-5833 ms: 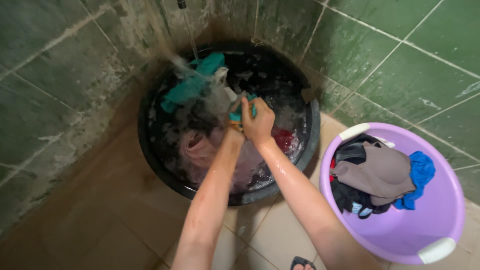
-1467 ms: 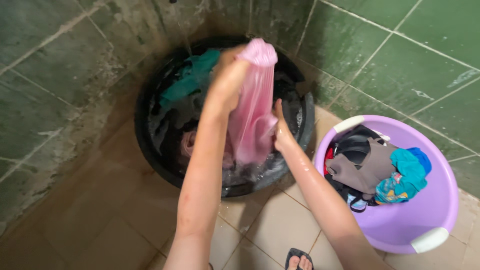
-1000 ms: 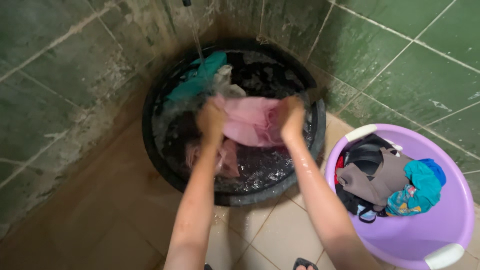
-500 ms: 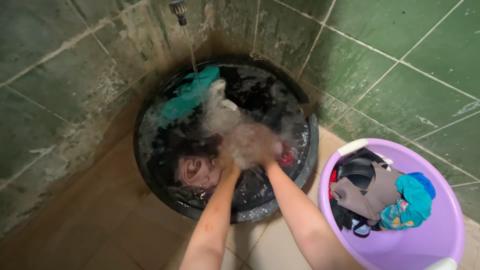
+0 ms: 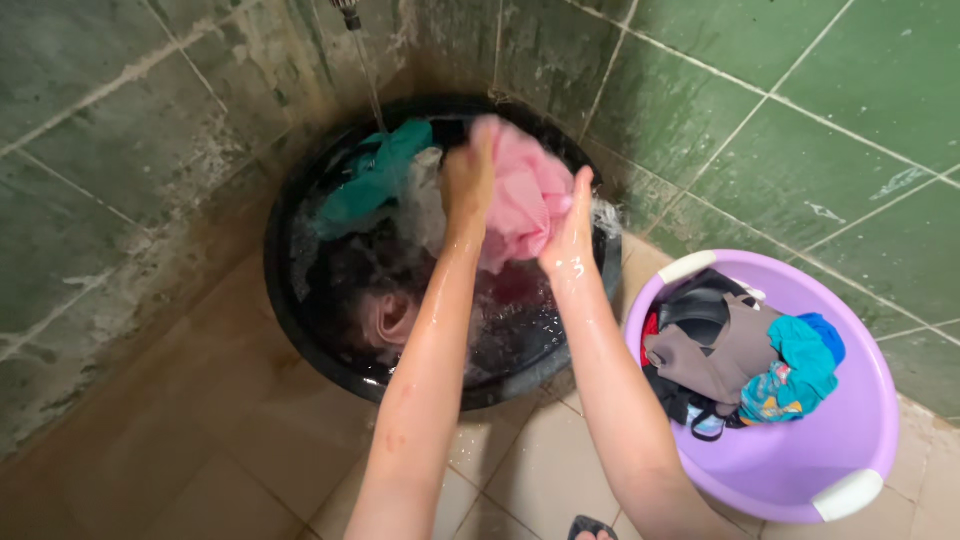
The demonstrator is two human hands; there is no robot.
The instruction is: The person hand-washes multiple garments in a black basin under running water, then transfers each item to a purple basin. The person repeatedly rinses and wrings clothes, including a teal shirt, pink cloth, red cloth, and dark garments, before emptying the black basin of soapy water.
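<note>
Both hands hold a wet pink cloth [image 5: 520, 200] lifted above a black wash basin [image 5: 290, 320] full of water and soaking clothes. My left hand [image 5: 468, 182] grips the cloth's upper left part. My right hand [image 5: 570, 232] clasps its right side, fingers up. A teal garment [image 5: 375, 175] lies at the basin's far left, and another pink piece [image 5: 390, 318] floats near the front. A thin stream of water [image 5: 368, 80] falls into the basin from a tap [image 5: 348, 12] above.
A purple plastic tub [image 5: 850, 430] with white handles stands at the right, holding wrung grey, black, blue and teal clothes [image 5: 745, 360]. Green tiled walls [image 5: 750, 110] meet in the corner behind the basin. The floor is beige tile [image 5: 220, 450]. My sandal toe [image 5: 590, 528] shows at the bottom.
Half a second ago both hands were plunged in the water with the cloth. Now they have raised the pink cloth out of the basin, bunched between them.
</note>
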